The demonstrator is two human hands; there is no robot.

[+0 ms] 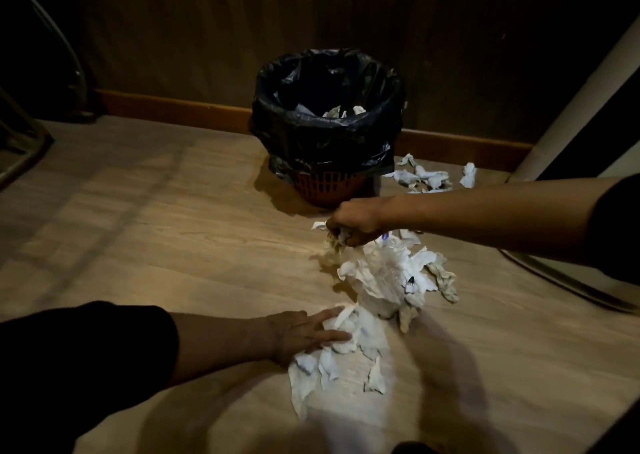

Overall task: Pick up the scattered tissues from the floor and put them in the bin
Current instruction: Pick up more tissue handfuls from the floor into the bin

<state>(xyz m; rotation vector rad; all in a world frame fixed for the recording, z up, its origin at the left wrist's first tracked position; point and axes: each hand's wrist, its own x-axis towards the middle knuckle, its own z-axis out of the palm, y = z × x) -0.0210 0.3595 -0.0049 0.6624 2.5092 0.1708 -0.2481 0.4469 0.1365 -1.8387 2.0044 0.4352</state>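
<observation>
Here right hand (353,223) is fisted on a crumpled tissue wad (337,240); left hand (304,334) lies spread flat on the floor tissues (346,343); main pile (388,277) between them, lined bin (327,124) beyond; tissues likely light, soft, tear-prone; bunch by the middle.

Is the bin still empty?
No, a few tissues already lie inside the bin, down in its black liner.

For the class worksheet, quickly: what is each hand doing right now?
Left hand: open, fingers spread flat on tissues on the floor.
Right hand: closed, gripping a crumpled tissue clump.
</observation>
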